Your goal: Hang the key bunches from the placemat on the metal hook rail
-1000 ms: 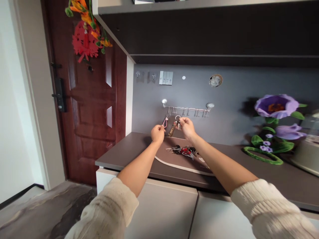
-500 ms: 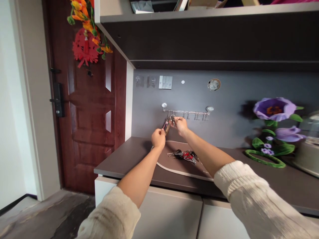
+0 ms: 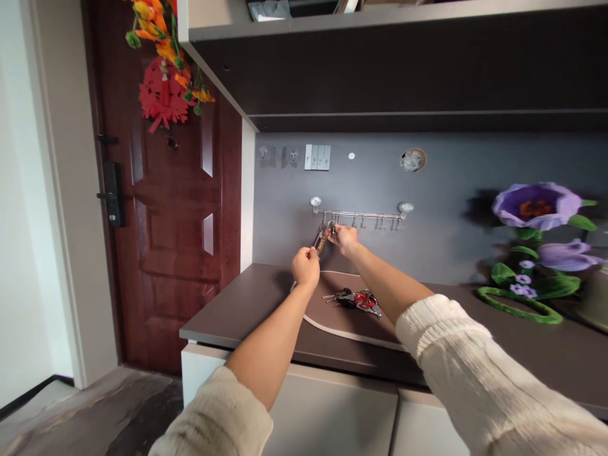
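A chrome hook rail [image 3: 365,215] is fixed to the grey wall above the counter. My right hand [image 3: 346,239] is pinched on a key ring with a brown strap tag [image 3: 323,242], held up at the rail's left hooks. My left hand [image 3: 306,266] is closed just below and left of it, gripping the lower end of a pink keychain that hangs by the same hooks. A bunch of keys with a red fob [image 3: 356,299] lies on an oval brown mat [image 3: 342,316] on the dark counter [image 3: 228,310].
A dark red door [image 3: 166,221] with a black handle stands to the left. Light switches [image 3: 317,157] sit above the rail. Purple fabric flowers [image 3: 536,240] stand at the right end of the counter. A dark shelf overhangs above. White cabinet fronts are below.
My right hand has moved left and up with the brown-tag key ring, from mid-rail height to the rail's left hooks. My left hand stayed near the pink keychain.
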A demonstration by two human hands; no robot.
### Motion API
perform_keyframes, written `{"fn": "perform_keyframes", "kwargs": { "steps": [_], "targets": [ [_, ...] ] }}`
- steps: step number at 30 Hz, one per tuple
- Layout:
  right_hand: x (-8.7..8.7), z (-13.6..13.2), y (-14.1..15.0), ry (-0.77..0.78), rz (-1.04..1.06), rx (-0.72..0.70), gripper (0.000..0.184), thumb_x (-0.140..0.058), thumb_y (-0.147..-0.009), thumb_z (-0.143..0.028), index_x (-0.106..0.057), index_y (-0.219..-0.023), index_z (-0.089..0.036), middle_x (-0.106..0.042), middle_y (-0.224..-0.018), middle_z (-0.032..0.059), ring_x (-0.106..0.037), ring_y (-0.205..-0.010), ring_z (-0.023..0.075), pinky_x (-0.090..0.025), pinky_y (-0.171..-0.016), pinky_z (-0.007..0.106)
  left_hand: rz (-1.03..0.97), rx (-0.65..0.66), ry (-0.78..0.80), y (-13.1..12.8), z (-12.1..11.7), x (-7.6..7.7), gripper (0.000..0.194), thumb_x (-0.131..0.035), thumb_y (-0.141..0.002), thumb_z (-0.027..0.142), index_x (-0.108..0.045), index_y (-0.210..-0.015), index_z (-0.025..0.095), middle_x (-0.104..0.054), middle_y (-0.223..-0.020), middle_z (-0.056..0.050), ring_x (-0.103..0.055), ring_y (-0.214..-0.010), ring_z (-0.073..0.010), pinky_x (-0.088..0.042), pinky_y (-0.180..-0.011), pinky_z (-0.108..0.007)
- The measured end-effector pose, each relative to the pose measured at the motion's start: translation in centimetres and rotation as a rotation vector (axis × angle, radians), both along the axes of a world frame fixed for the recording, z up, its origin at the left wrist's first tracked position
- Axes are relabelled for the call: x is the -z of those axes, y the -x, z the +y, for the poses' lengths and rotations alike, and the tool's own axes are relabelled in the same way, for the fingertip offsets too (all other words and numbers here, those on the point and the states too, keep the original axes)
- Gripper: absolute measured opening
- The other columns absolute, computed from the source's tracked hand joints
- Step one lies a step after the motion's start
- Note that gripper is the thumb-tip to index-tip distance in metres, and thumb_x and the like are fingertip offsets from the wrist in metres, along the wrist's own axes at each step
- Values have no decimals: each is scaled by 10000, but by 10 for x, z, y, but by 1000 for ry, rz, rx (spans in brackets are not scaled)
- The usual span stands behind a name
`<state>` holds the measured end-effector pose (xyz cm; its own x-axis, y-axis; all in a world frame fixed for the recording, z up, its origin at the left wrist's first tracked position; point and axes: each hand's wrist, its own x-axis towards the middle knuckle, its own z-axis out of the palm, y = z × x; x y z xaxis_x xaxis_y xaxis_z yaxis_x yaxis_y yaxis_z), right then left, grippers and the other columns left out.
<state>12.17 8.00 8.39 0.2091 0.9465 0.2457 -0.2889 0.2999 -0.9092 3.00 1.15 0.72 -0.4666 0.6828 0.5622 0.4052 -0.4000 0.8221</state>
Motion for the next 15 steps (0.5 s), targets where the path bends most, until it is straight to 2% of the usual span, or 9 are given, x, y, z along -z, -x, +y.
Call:
{"fn": "perform_keyframes", "kwargs": {
  "steps": [8,15],
  "targets": [
    [-1,12,7,40,59,53,165,-443,-798,-89,-486,-652,-151,-505,-486,-44,-521,-457,48,-507,-457,165,-2,1,-11,0,0,0,306,-375,-802,352,-544,-603,192,-644,-655,-23,-553,-616,-137,-348,-600,-238],
    [7,19,4,35,-18,75,139,-459,-788,-106,-484,-665,-168,-505,-488,-50,-529,-462,50,-507,-476,170,15,2,5,0,0,-1,301,-373,-806,352,-543,-617,192,-644,-672,-26,-558,-637,-140,-362,-621,-240]
  ]
}}
